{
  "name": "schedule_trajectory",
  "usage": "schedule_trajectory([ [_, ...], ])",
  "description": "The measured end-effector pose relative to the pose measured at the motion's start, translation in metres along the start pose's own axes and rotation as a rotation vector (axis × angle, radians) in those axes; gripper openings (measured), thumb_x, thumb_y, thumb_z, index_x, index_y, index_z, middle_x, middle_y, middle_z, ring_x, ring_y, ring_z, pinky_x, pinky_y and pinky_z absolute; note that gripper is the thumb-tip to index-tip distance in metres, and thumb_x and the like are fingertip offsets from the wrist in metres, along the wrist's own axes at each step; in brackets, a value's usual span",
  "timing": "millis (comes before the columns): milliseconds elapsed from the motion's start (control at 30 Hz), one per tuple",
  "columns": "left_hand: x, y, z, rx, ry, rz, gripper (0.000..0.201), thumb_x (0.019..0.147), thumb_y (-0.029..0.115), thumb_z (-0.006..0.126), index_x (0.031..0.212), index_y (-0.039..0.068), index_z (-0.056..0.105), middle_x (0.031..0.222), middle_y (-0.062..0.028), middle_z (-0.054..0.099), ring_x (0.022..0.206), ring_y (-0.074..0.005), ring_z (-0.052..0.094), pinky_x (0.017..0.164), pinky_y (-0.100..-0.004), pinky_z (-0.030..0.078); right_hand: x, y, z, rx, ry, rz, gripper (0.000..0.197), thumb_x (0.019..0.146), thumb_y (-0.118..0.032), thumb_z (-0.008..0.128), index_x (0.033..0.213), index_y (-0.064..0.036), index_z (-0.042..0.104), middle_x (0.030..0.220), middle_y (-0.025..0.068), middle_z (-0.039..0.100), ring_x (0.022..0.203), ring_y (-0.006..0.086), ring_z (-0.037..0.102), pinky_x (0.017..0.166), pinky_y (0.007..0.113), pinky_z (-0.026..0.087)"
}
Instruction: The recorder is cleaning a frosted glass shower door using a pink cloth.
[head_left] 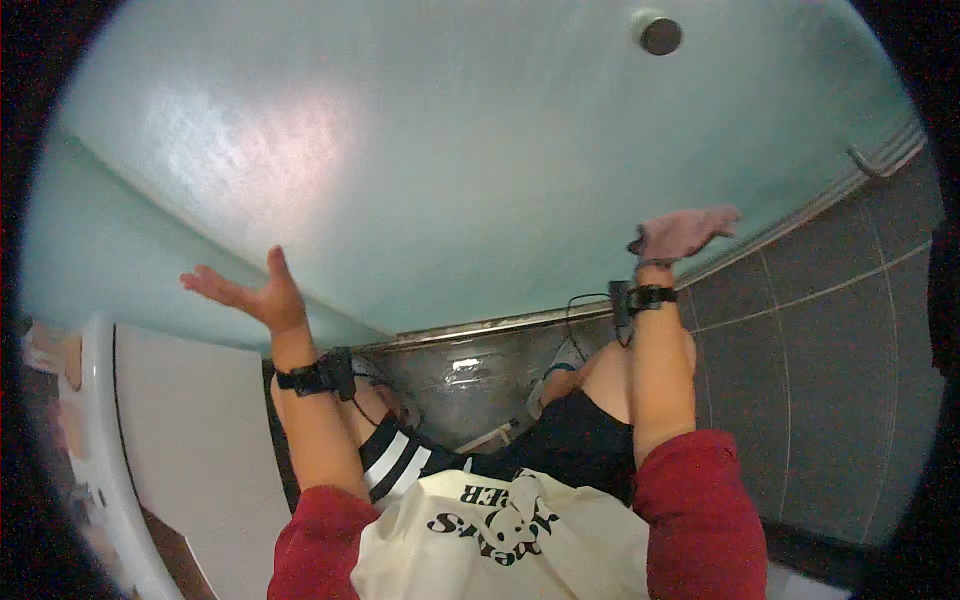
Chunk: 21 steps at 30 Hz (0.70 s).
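Note:
Over the right side of a large frosted, greenish glass panel (470, 170), a pink cloth (688, 234) covers most of my right hand (655, 270). The fingers under it are hidden; the cloth lies at the glass near its lower right edge. My left hand (255, 298) is held up empty before the left part of the panel, thumb raised and fingers stretched out to the left. Whether it touches the glass I cannot tell. Each wrist wears a black strap with a small box.
A round knob (660, 36) sits high on the glass, and a metal hook (866, 164) is at the right frame. Along the panel's bottom runs a metal track (480, 332). Grey tiled wall (810, 380) stands right; a white basin rim (103, 400) and white cabinet (195, 420) stand left. The floor (455, 372) shines.

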<state>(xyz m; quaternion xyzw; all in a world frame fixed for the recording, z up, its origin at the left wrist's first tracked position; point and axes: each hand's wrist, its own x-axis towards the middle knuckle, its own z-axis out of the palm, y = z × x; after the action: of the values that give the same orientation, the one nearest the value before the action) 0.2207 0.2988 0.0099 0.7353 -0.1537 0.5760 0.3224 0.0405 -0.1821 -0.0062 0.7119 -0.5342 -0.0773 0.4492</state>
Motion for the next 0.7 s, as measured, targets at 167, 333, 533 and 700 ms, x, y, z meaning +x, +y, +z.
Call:
schedule_trajectory([
  [167, 0.001, 0.005, 0.006, -0.036, -0.002, 0.016, 0.106, 0.080, 0.050, 0.072, 0.150, 0.006, 0.005, 0.155, -0.0220, -0.005, 0.144, -0.0406, -0.003, 0.114, -0.0573, 0.011, 0.058, -0.019, 0.100, -0.020, -0.051, 0.063, 0.036, 0.093, -0.034, 0.046, 0.106, -0.0123, 0.071, 0.107, 0.0161, 0.066, 0.108, 0.0366, 0.054, 0.088, 0.058, 0.036],
  [333, -0.011, 0.020, 0.016, -0.072, -0.004, -0.092, 0.105, 0.080, 0.055, 0.070, 0.150, 0.006, 0.009, 0.155, -0.0226, -0.006, 0.144, -0.0411, -0.004, 0.114, -0.0572, 0.011, 0.141, -0.002, 0.230, -0.273, -0.044, 0.383, 0.030, 0.095, -0.021, 0.046, 0.099, -0.0061, 0.072, 0.099, 0.0104, 0.069, 0.090, 0.0255, 0.064, 0.075, 0.037, 0.051],
  [533, -0.002, 0.006, 0.000, -0.027, 0.034, -0.038, 0.107, 0.079, 0.058, 0.069, 0.150, 0.003, 0.011, 0.155, -0.0230, -0.004, 0.144, -0.0420, -0.004, 0.113, -0.0584, 0.009, 0.014, -0.010, 0.039, -0.074, -0.157, -0.005, 0.039, 0.093, -0.034, 0.047, 0.108, -0.0054, 0.069, 0.109, 0.0193, 0.064, 0.101, 0.0427, 0.057, 0.085, 0.056, 0.039],
  [700, -0.002, 0.004, 0.002, 0.065, -0.004, -0.026, 0.108, 0.076, 0.061, 0.069, 0.150, 0.005, 0.014, 0.155, -0.0235, 0.000, 0.144, -0.0431, -0.002, 0.112, -0.0603, 0.009, -0.051, 0.013, -0.089, 0.036, -0.223, -0.272, 0.051, 0.091, -0.044, 0.047, 0.115, -0.0049, 0.067, 0.118, 0.0265, 0.061, 0.110, 0.0565, 0.050, 0.093, 0.071, 0.029],
])
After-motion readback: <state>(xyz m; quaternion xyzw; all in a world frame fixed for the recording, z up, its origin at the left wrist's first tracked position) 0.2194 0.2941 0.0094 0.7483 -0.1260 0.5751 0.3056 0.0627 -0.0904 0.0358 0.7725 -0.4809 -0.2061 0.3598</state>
